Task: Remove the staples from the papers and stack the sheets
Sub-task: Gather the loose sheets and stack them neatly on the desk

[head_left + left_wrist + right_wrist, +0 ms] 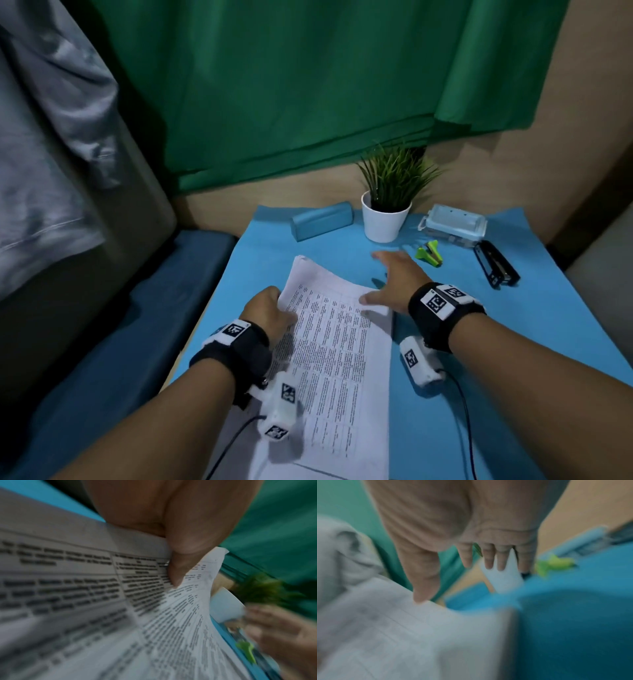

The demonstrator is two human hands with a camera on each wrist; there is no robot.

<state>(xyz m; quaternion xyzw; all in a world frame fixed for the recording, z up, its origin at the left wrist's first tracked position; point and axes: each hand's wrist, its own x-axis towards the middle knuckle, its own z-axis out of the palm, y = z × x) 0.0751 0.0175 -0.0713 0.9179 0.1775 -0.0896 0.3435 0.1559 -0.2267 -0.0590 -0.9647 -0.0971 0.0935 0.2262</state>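
Note:
A stapled set of printed papers [329, 346] lies on the blue table cover [513, 359], its far left corner lifted. My left hand [270, 308] pinches that left edge, thumb on top [178, 563], beside a small metal staple [166, 563]. My right hand [394, 274] hovers with fingers spread straight beyond the papers' far right corner, holding nothing [488, 555]. The green staple remover [430, 253] lies just past its fingertips, also blurred in the right wrist view [554, 562].
A white pot with a green plant [385, 219] stands at the back. A blue case [322, 221] lies left of it, a clear lidded box [452, 224] and a black stapler [496, 263] to the right. A green curtain [308, 85] hangs behind.

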